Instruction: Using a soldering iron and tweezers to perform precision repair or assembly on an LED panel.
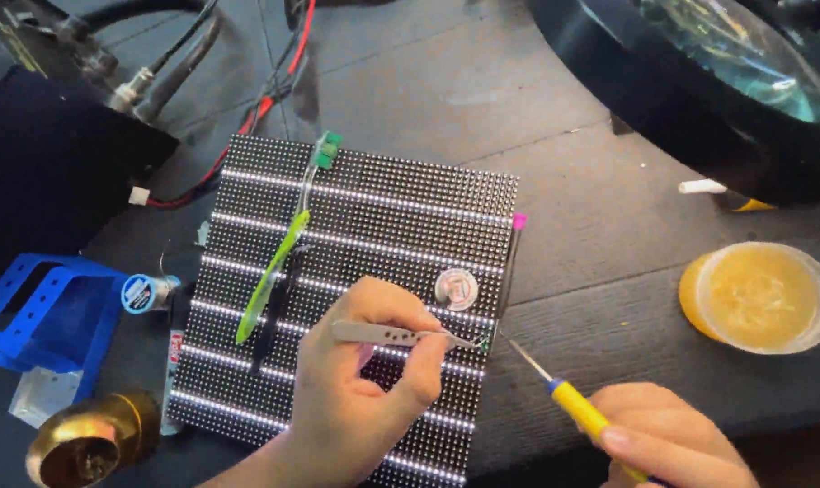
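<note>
A black dot-matrix panel (374, 226) with rows of white lit dots lies flat on the dark bench. My left hand (360, 389) rests over its lower part and grips metal tweezers (401, 336) whose tips reach the panel's right edge. My right hand (672, 438) sits at the lower right, holding a yellow-handled soldering iron (564, 390); its thin tip points toward the tweezers' tips from the right, a short gap away. A green-handled tool (274, 271) and a small round disc (456, 288) lie on the panel.
A round tub of yellow flux (759, 296) stands at right. A large magnifier lamp (726, 63) hangs over the upper right. Left of the panel are a blue holder (30, 312), a solder spool (143, 294), a brass tip cleaner (89, 443) and red and black cables (247, 117).
</note>
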